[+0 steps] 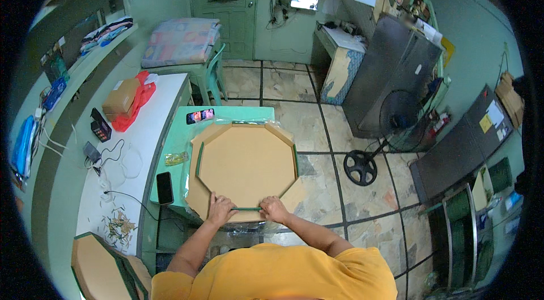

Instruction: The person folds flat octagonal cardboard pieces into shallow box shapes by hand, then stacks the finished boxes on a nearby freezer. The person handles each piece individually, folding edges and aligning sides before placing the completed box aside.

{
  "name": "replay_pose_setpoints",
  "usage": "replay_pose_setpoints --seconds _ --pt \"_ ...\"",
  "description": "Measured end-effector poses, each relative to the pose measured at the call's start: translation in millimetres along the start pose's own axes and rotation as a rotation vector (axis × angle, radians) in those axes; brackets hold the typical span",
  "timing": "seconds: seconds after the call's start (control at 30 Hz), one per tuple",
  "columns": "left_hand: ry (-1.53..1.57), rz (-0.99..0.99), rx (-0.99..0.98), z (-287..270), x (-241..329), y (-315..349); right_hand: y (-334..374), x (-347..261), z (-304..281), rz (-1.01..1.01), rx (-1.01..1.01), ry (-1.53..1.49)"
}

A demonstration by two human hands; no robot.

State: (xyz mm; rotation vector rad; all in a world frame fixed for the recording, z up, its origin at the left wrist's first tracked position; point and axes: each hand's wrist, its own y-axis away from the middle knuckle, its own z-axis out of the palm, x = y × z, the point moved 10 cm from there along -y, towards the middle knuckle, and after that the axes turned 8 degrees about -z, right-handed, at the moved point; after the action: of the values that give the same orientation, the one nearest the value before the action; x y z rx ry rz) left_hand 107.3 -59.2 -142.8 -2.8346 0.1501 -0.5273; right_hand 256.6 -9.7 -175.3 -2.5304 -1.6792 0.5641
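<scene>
A large octagonal cardboard tray (246,158) with folded-up sides lies on the green table in front of me. Green strips line some of its sides. At its near side, a thin green strip (247,208) runs between my two hands. My left hand (220,210) pinches the strip's left end, one finger pointing up along the cardboard. Closed around its right end is my right hand (274,210). Parts of the strip under my fingers are hidden. Unfolded cardboard flaps (196,202) stick out around the tray, over clear plastic.
On the green table (170,171) lie a black phone (164,188), another lit phone (200,116) and a small yellow packet (176,158). Left, a white counter (164,96) holds a box, cables and scraps (120,226). Another octagonal cardboard piece (97,269) stands lower left; a fan (360,168) stands right.
</scene>
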Motion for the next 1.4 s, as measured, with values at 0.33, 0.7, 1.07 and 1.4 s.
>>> replay_pose_setpoints --seconds 0.33,0.7,1.07,1.4 --pt "1.959 -1.15 -0.196 112 -6 77 -37 -88 4 -0.142 0.038 0.139" --pt "1.604 -1.035 0.17 4 -111 95 11 24 -266 0.358 0.814 0.102" --pt "1.187 -1.201 0.375 -61 -212 154 -85 -23 -174 0.286 0.566 -1.332" --pt "0.938 -1.308 0.519 -150 -330 225 -204 -96 -77 0.448 0.593 -1.505"
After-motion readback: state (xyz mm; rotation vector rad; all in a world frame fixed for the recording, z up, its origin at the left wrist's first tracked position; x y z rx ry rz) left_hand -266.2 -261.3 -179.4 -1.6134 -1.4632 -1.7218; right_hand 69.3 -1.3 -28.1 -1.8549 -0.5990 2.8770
